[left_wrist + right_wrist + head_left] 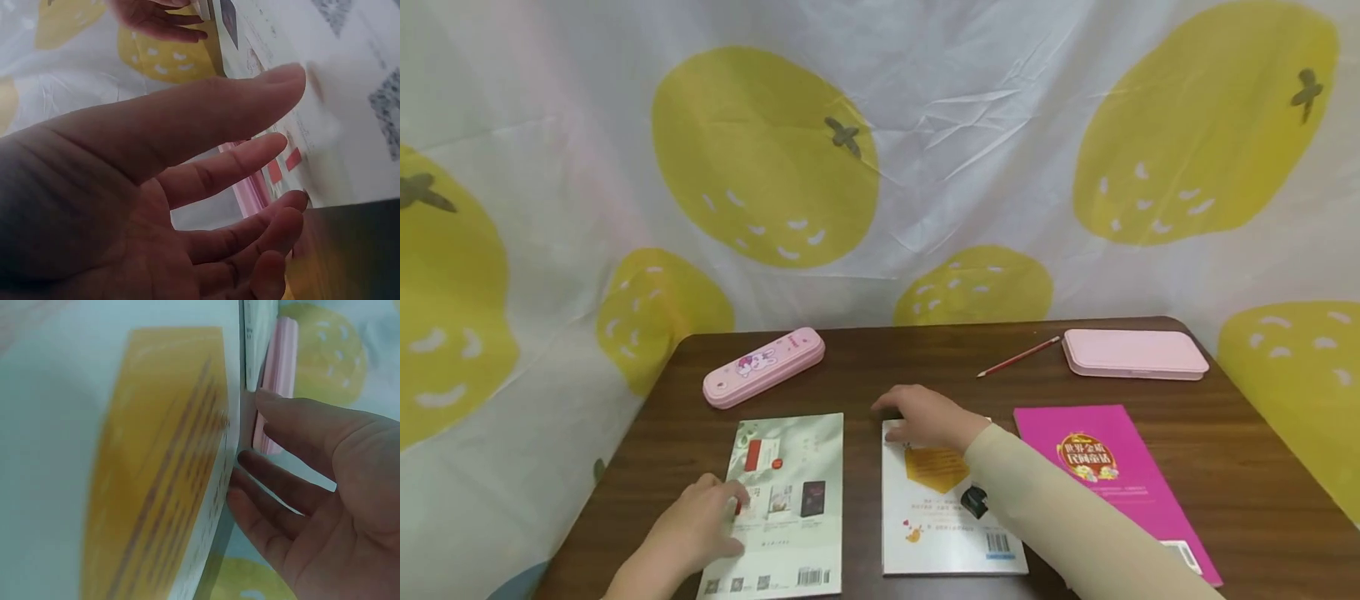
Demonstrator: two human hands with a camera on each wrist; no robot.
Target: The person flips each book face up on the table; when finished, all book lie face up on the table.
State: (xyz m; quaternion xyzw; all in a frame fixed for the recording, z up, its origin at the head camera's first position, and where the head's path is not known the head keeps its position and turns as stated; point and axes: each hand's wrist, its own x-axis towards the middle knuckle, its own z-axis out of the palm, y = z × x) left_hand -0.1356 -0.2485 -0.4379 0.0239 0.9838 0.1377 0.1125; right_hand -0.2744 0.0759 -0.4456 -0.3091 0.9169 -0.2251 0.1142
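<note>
My left hand [688, 525] is over the left edge of a pale green book [805, 550], which lies on the table. Its thumb and fingers are spread apart, and the left wrist view shows the fingertips close over the cover, the palm [144, 231] holding nothing. My right hand [928, 417] reaches across the top edge of a white book [917, 533] with an orange hexagon printed on it. In the right wrist view its fingers [275, 525] are loosely extended at that book's edge. A small dark object [975, 502] shows on the white book, beside the right sleeve.
A magenta book [1097, 425] lies on the right, partly behind the right sleeve. Along the back of the brown table [910, 358] are a pink rabbit pencil case [767, 367], a red pencil [1018, 358] and a plain pink case [1135, 352]. A lemon-patterned curtain [940, 167] hangs behind.
</note>
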